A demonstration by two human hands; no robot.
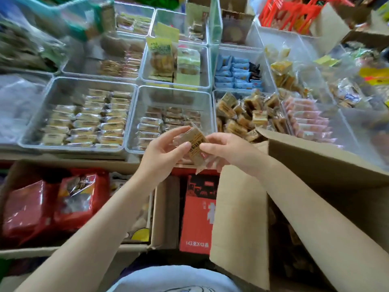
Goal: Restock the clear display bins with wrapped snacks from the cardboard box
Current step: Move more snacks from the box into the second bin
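Note:
Both hands meet just in front of the clear display bins. My left hand (pixel 166 147) and my right hand (pixel 223 149) pinch a small stack of brown snacks in clear wrappers (pixel 194 144) between them, above the near rim of the middle front bin (pixel 134 123). That bin holds rows of similar wrapped snacks. The open cardboard box (pixel 315 165) stands at the lower right under my right forearm, with dark wrapped snacks dimly visible inside. The bin (pixel 214 95) to the right is heaped with brown wrapped squares.
More clear bins with wrapped snacks fill the table beyond, including a left front bin (pixel 37 114) with neat rows. Below the table edge sit an open carton of red bags (pixel 52 203) and a red printed box (pixel 197 213). A red crate (pixel 290 11) stands far back right.

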